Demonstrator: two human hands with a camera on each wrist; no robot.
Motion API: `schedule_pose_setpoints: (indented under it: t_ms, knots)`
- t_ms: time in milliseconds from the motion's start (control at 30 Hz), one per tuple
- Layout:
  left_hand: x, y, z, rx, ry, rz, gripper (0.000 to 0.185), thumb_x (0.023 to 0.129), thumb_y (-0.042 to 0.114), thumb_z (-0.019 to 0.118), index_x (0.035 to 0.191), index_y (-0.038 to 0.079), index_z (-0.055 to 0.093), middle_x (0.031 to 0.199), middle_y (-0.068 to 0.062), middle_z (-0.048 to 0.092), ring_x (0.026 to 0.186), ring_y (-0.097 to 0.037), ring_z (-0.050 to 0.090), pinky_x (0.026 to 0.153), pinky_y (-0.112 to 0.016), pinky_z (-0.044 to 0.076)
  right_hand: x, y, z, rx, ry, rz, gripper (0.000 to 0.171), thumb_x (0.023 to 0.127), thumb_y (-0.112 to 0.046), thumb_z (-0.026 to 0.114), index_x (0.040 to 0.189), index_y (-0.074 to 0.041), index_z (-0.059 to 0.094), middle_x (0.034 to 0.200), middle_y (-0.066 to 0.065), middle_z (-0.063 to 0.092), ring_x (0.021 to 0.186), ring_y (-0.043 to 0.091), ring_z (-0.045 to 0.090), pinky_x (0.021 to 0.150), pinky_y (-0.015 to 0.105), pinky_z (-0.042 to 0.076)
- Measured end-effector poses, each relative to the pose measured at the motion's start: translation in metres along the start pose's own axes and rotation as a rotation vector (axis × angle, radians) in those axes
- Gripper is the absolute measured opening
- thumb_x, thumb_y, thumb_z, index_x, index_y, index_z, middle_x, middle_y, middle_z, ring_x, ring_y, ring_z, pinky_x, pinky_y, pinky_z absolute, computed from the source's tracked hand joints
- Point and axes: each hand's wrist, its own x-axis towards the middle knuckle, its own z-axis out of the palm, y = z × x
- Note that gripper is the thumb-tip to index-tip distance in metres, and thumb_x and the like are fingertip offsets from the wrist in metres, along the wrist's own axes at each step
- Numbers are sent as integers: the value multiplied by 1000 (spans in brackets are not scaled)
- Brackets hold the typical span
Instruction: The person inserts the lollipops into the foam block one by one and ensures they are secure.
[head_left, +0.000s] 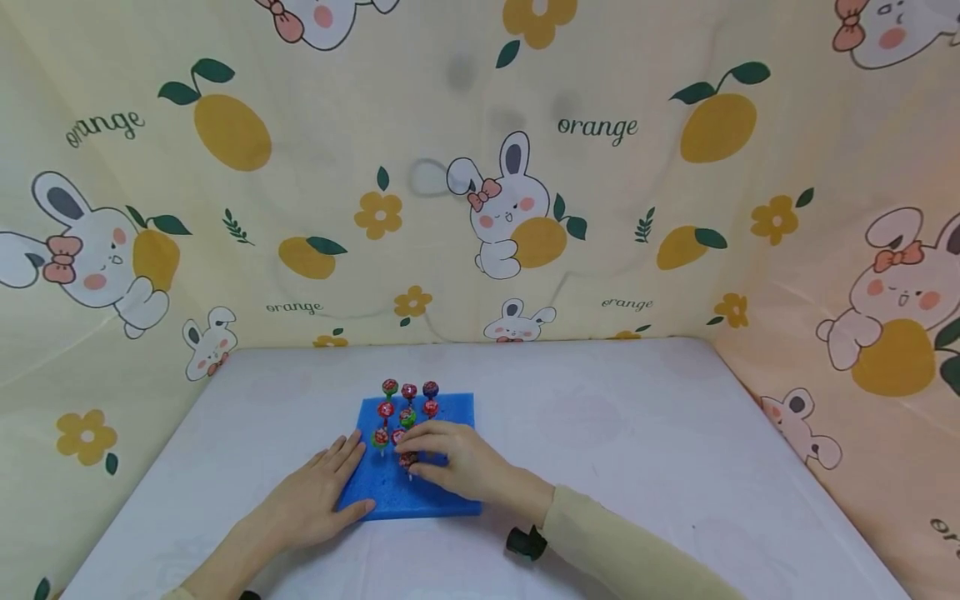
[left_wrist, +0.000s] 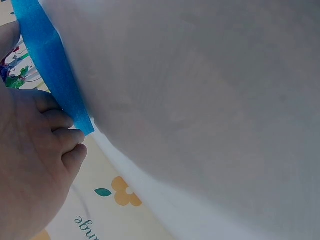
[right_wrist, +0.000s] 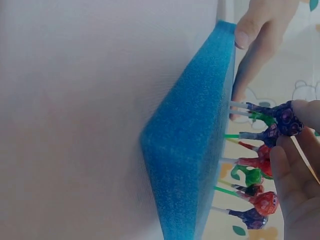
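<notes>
Hands [head_left: 315, 492] — lollipops [head_left: 407, 404] in foam [head_left: 450, 408]

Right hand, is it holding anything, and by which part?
The right hand pinches a lollipop by its wrapped head, the stick standing in the blue foam block.

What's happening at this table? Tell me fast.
A person is working at a blue foam block on the white table. The left hand lies flat on the block's near-left corner. The right hand pinches a lollipop at the front of the block. Eight more lollipops stand upright in the foam in rows behind it.
</notes>
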Motion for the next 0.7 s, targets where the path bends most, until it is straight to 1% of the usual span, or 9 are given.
schedule_pose_setpoints:
  t_ms: [233,367,533,700]
  knots:
    - [2,-1,0,7,5,11,93,100,66,54,156,-7,39,166,-26,31,151,-47,31,120,-62,33,-2,-2,-4,20,8,45,33,99,-16,73,131,-10,73,134,0,68,130,11,60,109,22,47]
    - [6,-2,-2,5,-9,12,94,99,68,53,156,-6,39,166,-25,30,152,-47,29,120,-63,32,-4,-1,-9,18,35,62,32,99,-16,74,130,-10,73,134,-1,67,131,13,59,107,23,49]
    - [8,-5,-7,-11,-39,11,95,97,68,56,155,-6,42,165,-26,31,151,-50,29,119,-66,32,-8,3,-18,30,100,64,31,100,-16,73,130,-9,73,135,1,67,131,19,61,101,28,55]
    - [9,-10,-9,4,-50,-26,99,93,72,59,155,-4,43,165,-24,34,151,-50,30,118,-69,29,-17,10,-34,17,193,67,31,101,-17,70,131,-9,71,134,3,68,118,20,67,90,38,62]
